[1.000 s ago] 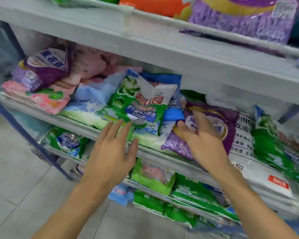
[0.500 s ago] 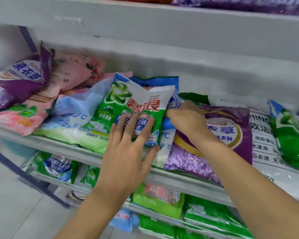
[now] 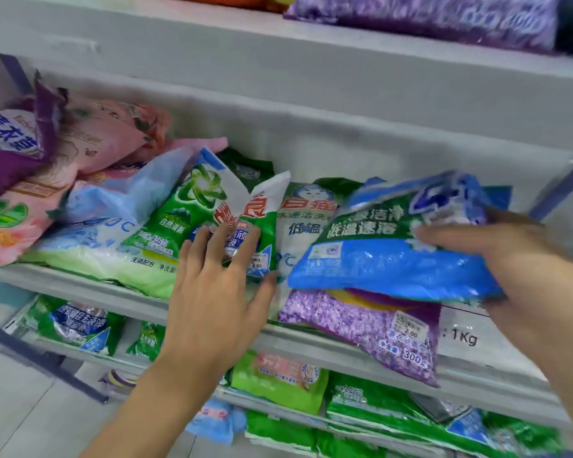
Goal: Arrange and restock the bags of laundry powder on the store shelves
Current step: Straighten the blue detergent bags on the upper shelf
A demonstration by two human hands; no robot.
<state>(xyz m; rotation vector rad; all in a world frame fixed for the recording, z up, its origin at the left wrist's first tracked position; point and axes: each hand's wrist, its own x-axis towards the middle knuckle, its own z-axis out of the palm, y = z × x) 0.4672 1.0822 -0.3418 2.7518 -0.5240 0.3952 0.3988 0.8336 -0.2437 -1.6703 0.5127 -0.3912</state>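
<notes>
Our right hand (image 3: pixel 516 259) grips blue bag (image 3: pixel 394 259) above purple bag (image 3: pixel 361 322) on shelf (image 3: pixel 80 289). Left hand (image 3: pixel 212 292) flat, fingers spread, on green bag (image 3: pixel 192 219). Risk: purple bag overhangs edge; we nudge it, it drops.

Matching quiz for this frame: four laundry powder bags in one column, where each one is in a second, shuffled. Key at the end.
Things:
1. blue bag
2. green swirl-logo bag
3. purple stickered bag
4. pink floral bag

Places:
A. under the fingers of the left hand
B. in the pile at the shelf's left end
C. gripped by the right hand, lifted
D. on the shelf edge, beneath the blue bag

Pairs: 1-C, 2-A, 3-D, 4-B
</notes>
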